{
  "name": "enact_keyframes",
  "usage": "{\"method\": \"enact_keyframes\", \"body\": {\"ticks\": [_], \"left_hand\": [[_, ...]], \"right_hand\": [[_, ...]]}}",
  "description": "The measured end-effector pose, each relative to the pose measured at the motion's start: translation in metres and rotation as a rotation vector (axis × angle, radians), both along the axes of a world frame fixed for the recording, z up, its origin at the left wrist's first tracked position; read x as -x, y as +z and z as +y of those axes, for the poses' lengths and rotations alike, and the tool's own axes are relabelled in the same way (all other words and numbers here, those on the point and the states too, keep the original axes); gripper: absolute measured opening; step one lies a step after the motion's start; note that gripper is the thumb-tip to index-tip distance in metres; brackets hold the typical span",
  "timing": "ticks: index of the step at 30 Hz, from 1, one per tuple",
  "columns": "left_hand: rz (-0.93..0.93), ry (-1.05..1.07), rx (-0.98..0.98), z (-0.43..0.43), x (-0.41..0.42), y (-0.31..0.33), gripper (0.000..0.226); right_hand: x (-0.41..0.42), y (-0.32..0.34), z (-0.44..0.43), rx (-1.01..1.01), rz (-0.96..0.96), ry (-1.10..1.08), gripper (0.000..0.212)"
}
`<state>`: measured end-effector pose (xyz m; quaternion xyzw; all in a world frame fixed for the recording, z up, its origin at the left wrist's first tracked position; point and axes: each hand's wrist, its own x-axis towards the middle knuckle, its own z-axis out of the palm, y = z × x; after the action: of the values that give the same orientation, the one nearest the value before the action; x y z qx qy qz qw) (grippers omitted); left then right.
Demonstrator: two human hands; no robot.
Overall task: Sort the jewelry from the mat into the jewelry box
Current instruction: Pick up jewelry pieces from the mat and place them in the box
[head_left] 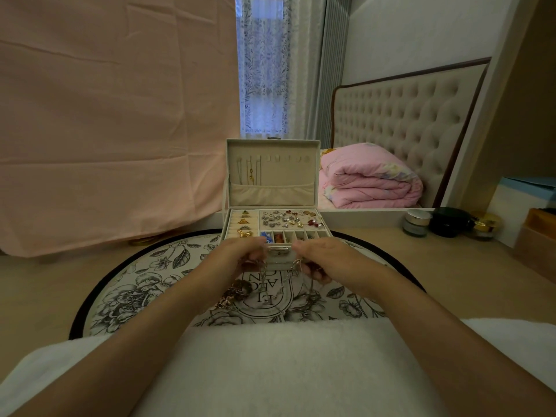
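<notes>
Beige tabletop (451,266) w/ round floral mat (144,275), black rim, lower center of frame. Right side, mid-height, in a row: silver-lid jar (417,223), black container (449,221) just beside it, gold-lid jar (485,225), wooden box (535,242) at far right edge.

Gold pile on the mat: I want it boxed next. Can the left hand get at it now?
Probably yes: the pile lies uncovered close by the left hand, though that hand seems to be gripping a chain.
</notes>
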<state>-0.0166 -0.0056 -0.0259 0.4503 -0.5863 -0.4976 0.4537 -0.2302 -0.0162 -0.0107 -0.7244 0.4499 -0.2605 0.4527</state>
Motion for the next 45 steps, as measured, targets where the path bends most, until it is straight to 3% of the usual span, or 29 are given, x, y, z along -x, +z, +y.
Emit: {"method": "enact_keyframes", "body": {"ticks": [3,6,12,15,17,19,21,22,24,27,30,32,36,40,42,45], "left_hand": [[0.233,-0.126,0.004,0.001,-0.002,-0.001,0.031],[0.268,-0.229,-0.059,0.001,0.000,-0.004,0.019],[0.027,-0.121,0.003,0.009,0.003,0.002,0.019],[0.030,-0.055,-0.034,0.008,0.003,0.000,0.017],[0.073,-0.037,-0.062,0.007,0.003,-0.001,0.018],[0.070,-0.002,-0.030,0.005,0.001,-0.001,0.020],[0.107,0.029,-0.007,0.002,-0.002,0.000,0.020],[0.152,0.040,-0.007,0.002,-0.004,0.001,0.020],[0.203,0.067,0.004,-0.001,-0.009,0.004,0.021],[0.212,0.072,0.023,-0.001,-0.010,0.007,0.019],[0.109,0.055,0.080,0.003,-0.006,0.010,0.019],[-0.029,0.068,0.155,0.005,-0.005,0.011,0.019],[-0.157,0.094,0.247,0.004,-0.005,0.010,0.018],[-0.175,0.118,0.276,0.002,-0.004,0.007,0.020],[-0.226,0.116,0.294,0.002,-0.004,0.004,0.020],[-0.390,0.076,0.314,0.005,-0.006,0.004,0.027]], "right_hand": [[0.003,-0.001,0.000,0.124,0.067,0.019,0.034],[0.000,-0.006,-0.006,0.238,-0.009,-0.115,0.036],[-0.009,-0.007,-0.005,0.022,-0.454,-0.190,0.032],[-0.010,-0.004,-0.003,-0.146,-0.609,-0.140,0.028],[-0.007,-0.006,-0.005,-0.100,-0.458,-0.133,0.029],[-0.005,-0.009,-0.007,0.080,-0.159,-0.161,0.026],[-0.005,-0.010,-0.006,0.218,0.058,-0.178,0.012],[-0.004,-0.010,-0.006,0.239,0.132,-0.163,0.010],[0.000,-0.008,-0.005,0.230,0.258,-0.100,0.024],[0.002,-0.003,-0.004,0.228,0.420,-0.075,0.019],[0.004,-0.002,-0.006,0.370,0.683,-0.121,0.025],[0.006,0.000,-0.005,0.391,0.728,-0.123,0.034],[0.011,0.002,-0.007,0.425,0.615,-0.202,0.041],[0.007,0.000,-0.015,0.604,0.243,-0.483,0.037],[0.008,0.000,-0.018,0.535,0.084,-0.559,0.040],[0.011,0.003,-0.017,0.236,-0.176,-0.482,0.035]]}}
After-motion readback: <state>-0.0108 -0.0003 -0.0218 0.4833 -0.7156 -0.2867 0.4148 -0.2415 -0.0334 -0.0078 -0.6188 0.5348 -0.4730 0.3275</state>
